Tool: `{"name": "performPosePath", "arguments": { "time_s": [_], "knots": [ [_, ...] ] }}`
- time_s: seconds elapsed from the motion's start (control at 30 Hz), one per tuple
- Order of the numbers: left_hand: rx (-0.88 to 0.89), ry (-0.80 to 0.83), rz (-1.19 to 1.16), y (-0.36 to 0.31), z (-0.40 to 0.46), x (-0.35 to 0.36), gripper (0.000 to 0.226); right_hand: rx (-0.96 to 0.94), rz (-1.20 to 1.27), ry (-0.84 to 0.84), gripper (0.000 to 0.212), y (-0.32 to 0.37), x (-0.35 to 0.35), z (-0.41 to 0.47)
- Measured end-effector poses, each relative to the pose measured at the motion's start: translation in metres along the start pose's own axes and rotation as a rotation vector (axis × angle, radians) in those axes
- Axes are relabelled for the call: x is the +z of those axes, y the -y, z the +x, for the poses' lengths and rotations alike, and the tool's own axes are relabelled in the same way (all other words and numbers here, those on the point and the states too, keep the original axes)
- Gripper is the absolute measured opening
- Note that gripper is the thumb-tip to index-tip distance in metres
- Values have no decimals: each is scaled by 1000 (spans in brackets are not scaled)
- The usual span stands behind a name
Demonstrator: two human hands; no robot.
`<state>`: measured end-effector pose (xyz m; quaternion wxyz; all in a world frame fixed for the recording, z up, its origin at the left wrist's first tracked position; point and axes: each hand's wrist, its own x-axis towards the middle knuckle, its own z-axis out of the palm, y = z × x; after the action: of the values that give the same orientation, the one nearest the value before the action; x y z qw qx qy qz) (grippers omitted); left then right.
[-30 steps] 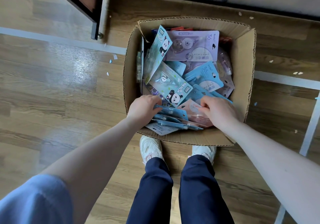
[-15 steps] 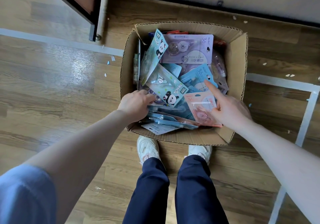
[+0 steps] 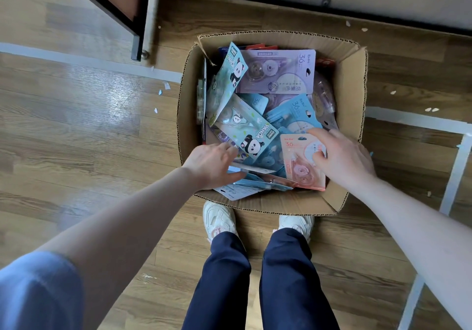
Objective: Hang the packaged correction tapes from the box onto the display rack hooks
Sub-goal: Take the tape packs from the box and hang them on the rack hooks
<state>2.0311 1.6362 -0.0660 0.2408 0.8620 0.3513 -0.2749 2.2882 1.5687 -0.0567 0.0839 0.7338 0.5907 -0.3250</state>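
1. The left hand reaches into the near left corner of the cardboard box, thumb and fingers curled round a small fan of blue-edged packs at the box's near rim. The grip looks loose and one-sided, so in my judgement the lower cards could slide out and drop back into the box or over the rim beside the white shoes.
2. The right hand pinches the pink correction tape pack, thumb on its face and forefinger stretched along the top edge. The pack lies on the heap just left of this hand, its near corner over the fanned packs. Lifting it by one side may bend the card or drag a neighbour with it.
3. Just beyond the left hand's fingertips lies a panda pack, overlapping others; pulling the fan out from beneath could tip it.
4. Farther from both hands, a blue pack and a purple pack rest on the heap, the rest of which is buried.
5. Hidden: how many packs the left hand truly holds, the fingers under the pink pack, and the box's depth. No display rack hooks can be made out; only a dark frame leg stands far left of the left hand.
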Motion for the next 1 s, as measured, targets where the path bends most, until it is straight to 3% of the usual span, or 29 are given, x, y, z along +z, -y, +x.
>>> {"name": "performPosePath", "arguments": {
  "time_s": [0.33,0.4,0.57,0.73,0.87,1.0],
  "knots": [
    [188,-89,-17,-23,12,-13,21,54,165,-49,17,-3,-10,10],
    [164,-89,1,-23,11,-18,22,54,168,-10,11,-2,-15,6],
    [85,-75,41,-16,5,-36,37,-11,84,52,20,-1,-32,-4],
    [14,-99,55,-10,-8,-62,25,9,80,17,19,8,-61,-11],
    [60,-255,-142,-9,-28,-90,10,15,93,-13,15,20,-92,-22],
    [-24,-260,-165,-12,-38,-130,18,34,106,-50,14,32,-128,-33]
  ]
}}
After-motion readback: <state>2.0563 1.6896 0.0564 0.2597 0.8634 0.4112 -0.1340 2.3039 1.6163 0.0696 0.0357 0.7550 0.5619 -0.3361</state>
